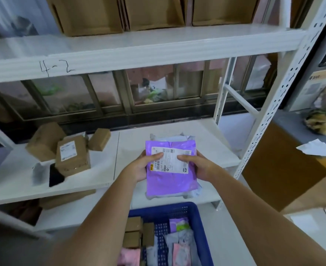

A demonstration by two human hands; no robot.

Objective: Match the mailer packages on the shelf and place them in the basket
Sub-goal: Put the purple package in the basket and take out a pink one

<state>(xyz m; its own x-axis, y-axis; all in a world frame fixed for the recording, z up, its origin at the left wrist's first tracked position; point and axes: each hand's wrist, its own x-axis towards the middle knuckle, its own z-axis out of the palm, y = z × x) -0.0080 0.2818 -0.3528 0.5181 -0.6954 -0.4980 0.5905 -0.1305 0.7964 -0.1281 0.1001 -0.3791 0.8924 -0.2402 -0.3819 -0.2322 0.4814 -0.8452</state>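
A purple mailer package point(169, 181) with a white shipping label is held over the white shelf board point(212, 148). My left hand point(141, 166) grips its left edge, thumb on the label. My right hand point(194, 164) grips its right edge, thumb on the label too. Under the purple mailer lie grey-white mailers point(193, 192), mostly hidden. The blue plastic basket point(198, 217) stands below the shelf, near my arms. It holds small brown boxes point(137, 233), a purple mailer point(178, 224), grey mailers and pink ones.
Brown cardboard boxes point(72, 154) stand on the left of the shelf beside a black flat item point(55, 177). The shelf above, marked 4-2, carries large cardboard boxes point(89, 14). A white perforated upright point(273, 104) rises at right. A cat point(323, 123) lies on the grey counter beyond it.
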